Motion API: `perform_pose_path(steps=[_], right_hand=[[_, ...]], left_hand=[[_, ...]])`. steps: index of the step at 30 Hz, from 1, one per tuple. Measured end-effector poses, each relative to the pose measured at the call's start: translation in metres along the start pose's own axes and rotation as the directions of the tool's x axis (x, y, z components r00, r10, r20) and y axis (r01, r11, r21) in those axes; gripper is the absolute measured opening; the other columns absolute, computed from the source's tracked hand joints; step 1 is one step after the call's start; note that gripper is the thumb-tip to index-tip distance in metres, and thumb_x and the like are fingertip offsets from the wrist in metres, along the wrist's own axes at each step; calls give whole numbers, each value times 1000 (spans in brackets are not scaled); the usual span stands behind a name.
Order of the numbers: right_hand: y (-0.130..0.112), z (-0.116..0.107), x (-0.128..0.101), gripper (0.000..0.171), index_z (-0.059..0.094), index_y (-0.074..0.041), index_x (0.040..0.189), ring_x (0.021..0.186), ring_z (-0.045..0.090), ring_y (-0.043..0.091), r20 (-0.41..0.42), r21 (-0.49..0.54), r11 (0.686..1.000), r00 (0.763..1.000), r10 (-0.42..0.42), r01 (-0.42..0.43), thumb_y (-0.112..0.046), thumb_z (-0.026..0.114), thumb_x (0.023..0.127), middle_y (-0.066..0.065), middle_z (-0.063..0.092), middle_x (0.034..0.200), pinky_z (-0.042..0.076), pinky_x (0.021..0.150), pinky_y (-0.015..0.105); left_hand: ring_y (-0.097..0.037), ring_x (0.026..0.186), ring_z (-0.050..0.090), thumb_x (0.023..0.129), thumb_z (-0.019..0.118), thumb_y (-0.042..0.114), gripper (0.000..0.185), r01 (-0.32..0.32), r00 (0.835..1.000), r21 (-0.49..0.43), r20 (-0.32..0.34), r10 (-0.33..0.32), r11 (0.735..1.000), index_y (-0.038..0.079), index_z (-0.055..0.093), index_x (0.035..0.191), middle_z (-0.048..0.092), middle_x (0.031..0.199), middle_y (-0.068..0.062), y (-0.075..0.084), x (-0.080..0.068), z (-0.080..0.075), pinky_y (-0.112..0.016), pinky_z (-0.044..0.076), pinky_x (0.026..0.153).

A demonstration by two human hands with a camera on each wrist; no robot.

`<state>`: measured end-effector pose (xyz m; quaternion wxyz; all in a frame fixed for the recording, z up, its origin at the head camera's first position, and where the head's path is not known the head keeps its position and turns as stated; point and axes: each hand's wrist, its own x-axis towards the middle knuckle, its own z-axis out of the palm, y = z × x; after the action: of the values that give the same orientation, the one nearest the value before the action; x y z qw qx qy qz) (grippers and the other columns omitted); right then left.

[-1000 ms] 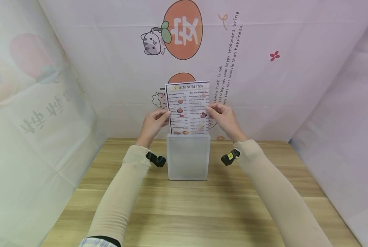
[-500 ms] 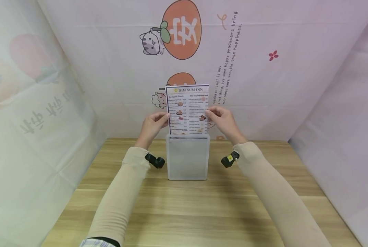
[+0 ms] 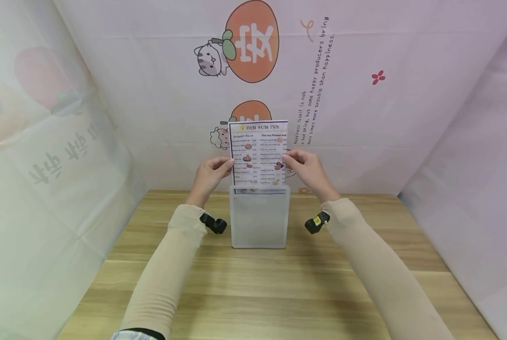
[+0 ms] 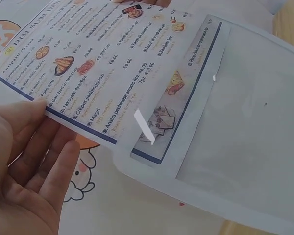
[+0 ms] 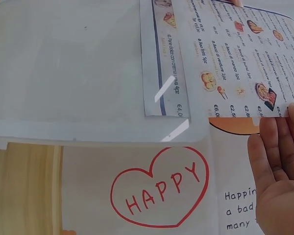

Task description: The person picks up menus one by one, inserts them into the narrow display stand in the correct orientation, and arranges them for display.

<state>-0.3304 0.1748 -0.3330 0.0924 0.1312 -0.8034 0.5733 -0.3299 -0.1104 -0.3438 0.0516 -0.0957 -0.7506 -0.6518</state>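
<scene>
A printed menu sheet (image 3: 258, 151) headed "DIM SUM INN" stands upright, its lower edge inside the top of a frosted clear stand-up holder (image 3: 259, 219) on the wooden table. My left hand (image 3: 225, 165) pinches the sheet's left edge and my right hand (image 3: 289, 157) pinches its right edge, both just above the holder's rim. The left wrist view shows the menu (image 4: 98, 63) slid partway into the holder (image 4: 245, 127), with my left hand (image 4: 32, 156) at its edge. In the right wrist view the menu (image 5: 225, 54) enters the holder (image 5: 73, 73) beside my right hand (image 5: 279, 161).
The wooden table (image 3: 257, 288) is enclosed by printed fabric walls (image 3: 364, 94) at the back and on both sides. The holder stands near the back wall, between my forearms. Small black cameras (image 3: 214, 223) sit on both wrists.
The menu has moved down between my hands, and its bottom edge has slid a little further into the holder. The holder has not moved.
</scene>
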Motion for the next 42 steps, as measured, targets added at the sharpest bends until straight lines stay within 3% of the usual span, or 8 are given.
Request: perform_pose_path(steps=[7,16,22,26,42], right_hand=[[7,2,-4,37,68,-5,115,100,59,25,5,9,1000,1000,21,-21,-38,64,99,10,65,104,49,90,36],[15,2,-8,39,68,-4,114,107,61,33,16,9,1000,1000,16,-16,-39,65,98,10,67,109,49,93,37],[16,3,-14,38,68,-9,117,106,62,23,22,1,999,999,41,-41,-42,65,98,6,68,113,48,98,43],[17,3,-17,40,67,-10,119,111,61,23,28,-18,998,998,54,-53,-44,64,98,6,67,116,47,101,44],[32,7,-20,43,68,-10,120,109,59,22,51,-7,999,998,36,-36,-46,65,97,6,67,115,47,98,43]], left_hand=[[-21,107,65,95,71,36,38,11,1000,20,-8,-11,1000,6,72,117,69,114,-8,-7,-2,0,-27,53,94],[-19,107,65,94,71,40,36,25,1000,47,1,-25,999,11,73,114,70,113,-3,-14,-5,1,-30,52,97],[-26,113,63,94,70,42,36,36,999,61,1,-36,998,12,73,114,70,113,-2,-20,-8,1,-34,51,98],[-24,112,64,94,70,44,37,43,999,69,0,-43,997,13,74,114,70,114,-1,-23,-9,1,-35,50,99],[-19,110,61,92,70,49,40,61,998,90,-2,-61,994,17,74,114,70,113,1,-34,-15,0,-43,47,101]])
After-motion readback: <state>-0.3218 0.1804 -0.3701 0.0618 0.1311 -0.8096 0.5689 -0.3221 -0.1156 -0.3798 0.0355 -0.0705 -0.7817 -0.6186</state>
